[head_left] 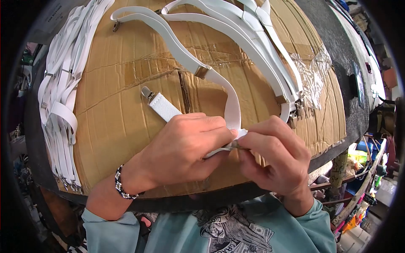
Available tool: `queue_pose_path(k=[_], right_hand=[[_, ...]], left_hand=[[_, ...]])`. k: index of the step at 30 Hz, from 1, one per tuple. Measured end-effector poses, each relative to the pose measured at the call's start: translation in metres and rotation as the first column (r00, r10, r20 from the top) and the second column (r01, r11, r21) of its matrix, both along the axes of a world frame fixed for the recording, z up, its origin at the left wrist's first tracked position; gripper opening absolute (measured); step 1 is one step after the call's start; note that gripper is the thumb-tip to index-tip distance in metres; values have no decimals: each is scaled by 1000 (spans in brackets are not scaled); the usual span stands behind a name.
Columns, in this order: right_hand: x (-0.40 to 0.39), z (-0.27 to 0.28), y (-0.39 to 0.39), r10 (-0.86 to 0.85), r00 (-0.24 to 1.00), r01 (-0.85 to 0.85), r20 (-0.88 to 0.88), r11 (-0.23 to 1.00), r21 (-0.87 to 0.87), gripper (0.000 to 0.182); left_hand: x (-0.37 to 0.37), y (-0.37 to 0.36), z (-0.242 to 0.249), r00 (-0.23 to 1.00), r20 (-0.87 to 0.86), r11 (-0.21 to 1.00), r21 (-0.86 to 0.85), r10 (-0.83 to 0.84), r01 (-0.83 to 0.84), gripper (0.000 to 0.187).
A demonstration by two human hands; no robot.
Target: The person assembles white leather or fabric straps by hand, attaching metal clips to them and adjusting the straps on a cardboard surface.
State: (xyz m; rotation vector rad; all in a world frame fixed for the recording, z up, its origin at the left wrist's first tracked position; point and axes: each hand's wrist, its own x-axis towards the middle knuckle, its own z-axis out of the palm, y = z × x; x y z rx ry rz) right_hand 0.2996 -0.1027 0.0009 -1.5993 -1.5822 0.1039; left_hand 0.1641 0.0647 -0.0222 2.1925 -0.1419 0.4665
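White elastic suspenders (pixel 231 99) lie bent over the cardboard, with a metal slide adjuster (pixel 201 72) partway along the strap. My left hand (pixel 190 141), a beaded bracelet on its wrist, is closed around this strap where its parts come together. A short white strap end with a metal clip (pixel 146 92) sticks out beyond my left knuckles. Close beside it, my right hand (pixel 274 156) pinches the strap's folded edge between thumb and fingers. A small greyish piece shows at those fingertips; its exact form is mostly hidden.
A flattened cardboard sheet (pixel 114 105) covers the dark table. On the left hangs a thick bundle of white suspenders (pixel 63 84). Several more white straps (pixel 257 50) with clips lie at the upper right, near clear tape (pixel 312 80). Cluttered items (pixel 363 160) stand beyond the table's right edge.
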Motion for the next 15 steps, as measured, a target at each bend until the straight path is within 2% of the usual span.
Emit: queue_pose_path(k=[7,10,11,12,15], right_hand=[[8,0,-8,-72,997,73,43,997,-39,31],[-3,8,-1,-39,999,39,2,999,26,32],[-3,6,2,32,999,-33,20,998,48,34],[-4,3,3,19,1000,-19,16,999,42,33],[-2,0,2,-13,1000,13,17,1000,11,30]], left_hand=[[0,-1,0,1000,7,1000,-25,0,1,41],[1,-1,-1,1000,5,1000,-20,1,-1,39],[0,1,3,1000,-23,1000,-15,-11,11,37],[0,3,5,999,-49,1000,-9,-23,23,36],[1,1,-1,1000,12,999,-32,-8,8,36]])
